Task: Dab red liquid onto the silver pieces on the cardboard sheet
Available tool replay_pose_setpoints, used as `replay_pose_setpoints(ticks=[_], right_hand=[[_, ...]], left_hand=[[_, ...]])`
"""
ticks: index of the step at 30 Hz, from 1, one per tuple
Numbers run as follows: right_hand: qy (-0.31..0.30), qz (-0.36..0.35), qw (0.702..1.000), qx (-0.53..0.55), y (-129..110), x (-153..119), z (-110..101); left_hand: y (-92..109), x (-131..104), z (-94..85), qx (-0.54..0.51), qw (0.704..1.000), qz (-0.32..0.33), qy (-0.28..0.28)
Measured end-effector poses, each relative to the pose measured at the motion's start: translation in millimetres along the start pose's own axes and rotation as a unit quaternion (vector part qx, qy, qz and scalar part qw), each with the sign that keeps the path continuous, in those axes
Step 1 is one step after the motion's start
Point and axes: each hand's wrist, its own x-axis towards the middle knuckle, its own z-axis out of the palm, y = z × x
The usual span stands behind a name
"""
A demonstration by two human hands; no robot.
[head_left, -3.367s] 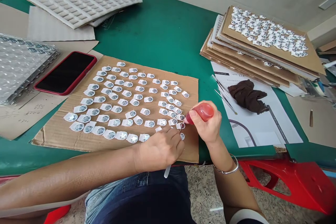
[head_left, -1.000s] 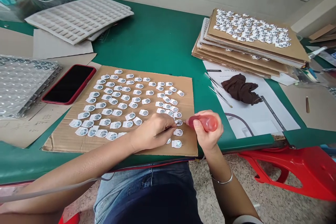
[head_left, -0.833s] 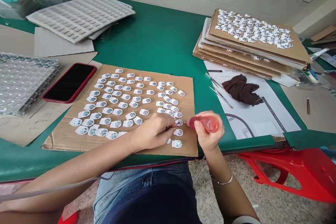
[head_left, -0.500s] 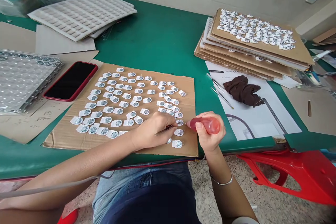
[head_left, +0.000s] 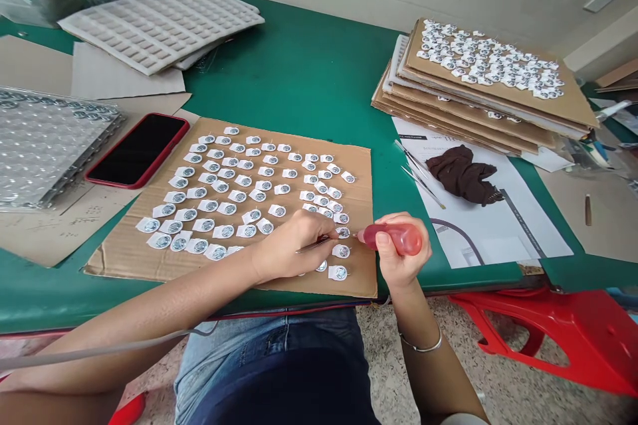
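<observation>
My left hand (head_left: pixel 294 244) is closed on thin metal tweezers (head_left: pixel 315 245), its fingertips at a small round piece on a white tab (head_left: pixel 343 232). From the right, my right hand (head_left: pixel 403 249) grips a red squeeze bottle (head_left: pixel 393 238), its fine nozzle pointing left at that same piece. Whether the nozzle touches it is too small to tell. Several rows of similar tabbed round pieces lie on a cardboard sheet (head_left: pixel 107 254). My left hand and forearm cover some of the lower ones.
A phone (head_left: pixel 138 149) and clear trays (head_left: pixel 50 146) lie left. White moulded trays (head_left: pixel 159 23) sit behind. At right are stacked cardboard sheets (head_left: pixel 458 109), a dark cloth (head_left: pixel 463 174), loose tweezers (head_left: pixel 421 176) and a red stool (head_left: pixel 563 339).
The camera view has shifted slightly, moving the scene a little. Both hands keep nearly the same pose at the same piece, still holding the tweezers and bottle.
</observation>
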Motion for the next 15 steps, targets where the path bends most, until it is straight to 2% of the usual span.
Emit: replay_pose_setpoints(ticks=[15], right_hand=[[-0.003,0.012,1.0,0.003,-0.1,0.6,-0.1]], left_hand=[[-0.9,-0.4,0.2,0.001,1.0,-0.021,0.001]])
